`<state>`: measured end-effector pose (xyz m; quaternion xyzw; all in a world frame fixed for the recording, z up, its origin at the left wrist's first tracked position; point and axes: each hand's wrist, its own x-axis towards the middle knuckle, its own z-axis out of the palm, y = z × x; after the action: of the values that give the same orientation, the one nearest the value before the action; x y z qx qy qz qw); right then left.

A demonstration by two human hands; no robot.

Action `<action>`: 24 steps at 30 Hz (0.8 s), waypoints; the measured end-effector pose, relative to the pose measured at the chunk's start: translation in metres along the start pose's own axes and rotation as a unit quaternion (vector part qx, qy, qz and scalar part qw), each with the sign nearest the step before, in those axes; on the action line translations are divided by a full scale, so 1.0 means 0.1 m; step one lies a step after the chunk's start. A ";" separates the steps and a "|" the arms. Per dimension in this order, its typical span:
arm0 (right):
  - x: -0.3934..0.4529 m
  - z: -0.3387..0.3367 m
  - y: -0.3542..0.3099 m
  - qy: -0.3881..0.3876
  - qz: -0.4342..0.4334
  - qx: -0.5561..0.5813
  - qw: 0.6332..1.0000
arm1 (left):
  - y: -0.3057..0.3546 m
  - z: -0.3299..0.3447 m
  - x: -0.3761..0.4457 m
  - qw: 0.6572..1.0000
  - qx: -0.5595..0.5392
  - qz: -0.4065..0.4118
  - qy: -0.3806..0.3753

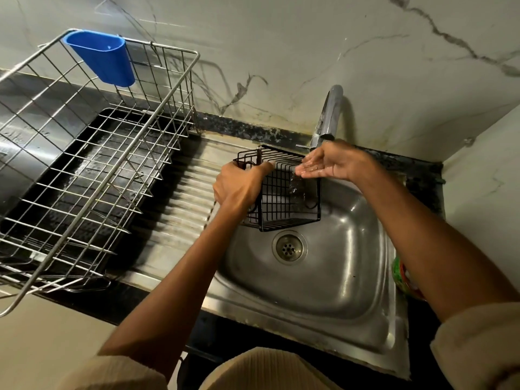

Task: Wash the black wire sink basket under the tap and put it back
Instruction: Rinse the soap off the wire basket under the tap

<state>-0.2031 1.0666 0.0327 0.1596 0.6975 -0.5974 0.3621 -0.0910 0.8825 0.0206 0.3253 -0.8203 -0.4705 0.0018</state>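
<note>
Rinsing stage: a black wire basket held in the stream over a steel sink.

Nearest the viewer, the sink (323, 291) lies with its drain (289, 247) uncovered. Above the drain, the basket (284, 198) is held tilted in the air, clear of the bowl. The left hand (239, 187) grips its left rim, fingers curled round the wires. The right hand (329, 164) lies open and flat, wet fingers (305, 169) at the basket's upper right edge, catching water from the tap (327, 116). Farther left stands a dish rack (92, 153) carrying a blue cup (104, 59). Judged from this, washing is under way; returning the basket remains, and its resting place cannot be told.
</note>
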 end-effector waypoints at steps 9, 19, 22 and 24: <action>-0.02 0.13 -0.02 -0.042 0.072 0.156 0.984 | 0.26 0.35 -0.43 0.976 0.180 0.110 0.058; 0.01 0.20 0.03 0.010 0.052 0.118 0.992 | 0.45 0.51 -0.60 0.972 0.205 0.104 -0.045; 0.06 0.05 0.04 -0.008 0.072 0.061 0.996 | 0.43 0.40 -0.46 0.976 0.160 0.081 -0.120; 0.07 -0.03 0.05 -0.021 0.079 0.000 0.997 | 0.42 0.30 -0.32 0.978 0.134 0.079 -0.141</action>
<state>-0.2061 1.0692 0.0243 0.2013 0.6750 -0.5702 0.4228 -0.0967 0.9371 0.0461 0.1875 -0.8909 -0.3959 -0.1200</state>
